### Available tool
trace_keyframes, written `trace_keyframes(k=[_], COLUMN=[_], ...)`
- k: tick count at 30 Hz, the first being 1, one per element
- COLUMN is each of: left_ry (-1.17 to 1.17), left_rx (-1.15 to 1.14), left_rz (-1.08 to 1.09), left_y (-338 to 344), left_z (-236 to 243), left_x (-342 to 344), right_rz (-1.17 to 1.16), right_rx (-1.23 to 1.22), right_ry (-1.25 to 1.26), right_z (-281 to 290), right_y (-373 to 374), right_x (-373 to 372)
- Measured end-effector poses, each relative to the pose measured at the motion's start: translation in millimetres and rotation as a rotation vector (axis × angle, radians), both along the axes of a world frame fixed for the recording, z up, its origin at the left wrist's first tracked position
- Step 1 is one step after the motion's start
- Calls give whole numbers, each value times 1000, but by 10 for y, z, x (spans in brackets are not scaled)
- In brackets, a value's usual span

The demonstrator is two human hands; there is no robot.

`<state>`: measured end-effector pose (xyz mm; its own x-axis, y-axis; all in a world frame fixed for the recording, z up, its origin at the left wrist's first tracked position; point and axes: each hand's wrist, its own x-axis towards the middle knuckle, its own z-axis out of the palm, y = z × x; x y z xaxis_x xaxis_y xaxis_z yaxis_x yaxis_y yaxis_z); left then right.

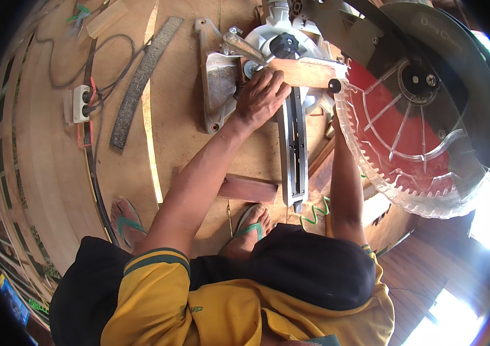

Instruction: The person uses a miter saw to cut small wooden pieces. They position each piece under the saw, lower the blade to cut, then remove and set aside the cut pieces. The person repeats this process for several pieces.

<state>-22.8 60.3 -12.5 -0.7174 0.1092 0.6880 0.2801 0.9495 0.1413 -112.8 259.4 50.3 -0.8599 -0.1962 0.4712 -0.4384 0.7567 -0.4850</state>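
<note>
My left hand (259, 99) is closed on the left end of a short light wooden board (305, 72), which lies across the bed of a miter saw (219, 98), below a black knob and beside a metal clamp (239, 46). The saw's large blade housing (418, 109), with a red disc and clear toothed guard, fills the right side. My right forearm (346, 190) reaches up behind this guard toward the board's right part; the hand itself is hidden. A slotted metal arm (294, 153) extends from the saw toward me, between my forearms.
On the wooden floor (124, 179) are a gray strip (147, 81), a power strip (80, 104) with cables, a wood offcut (106, 17) and a reddish board (248, 187). My sandalled feet (250, 225) are just below the saw. A green coiled hose (314, 213) lies right of the metal arm.
</note>
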Motion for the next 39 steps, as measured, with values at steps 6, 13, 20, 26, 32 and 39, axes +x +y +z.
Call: trace_keyframes(k=[6,13,20,26,32,39], left_ry=[-28,-25,-36,-68,-56,-80], left_rx=[43,41,29,29,-14,11], left_rz=[-22,-20,-60,-113,-127,-118], left_y=[-10,13,-47,-18,-94,-80], left_z=[-12,-18,-30,-24,-14,26], left_x=[15,13,3,-40,-18,-27], right_rz=[8,5,25,-89,-68,3], right_rx=[-4,-9,-12,216,532,562], right_ry=[-5,-13,-9,554,528,469], right_z=[-12,-32,45,1552,3260,3266], right_y=[-12,41,119,1080,1305,1326], right_x=[-21,20,112,839,454,645])
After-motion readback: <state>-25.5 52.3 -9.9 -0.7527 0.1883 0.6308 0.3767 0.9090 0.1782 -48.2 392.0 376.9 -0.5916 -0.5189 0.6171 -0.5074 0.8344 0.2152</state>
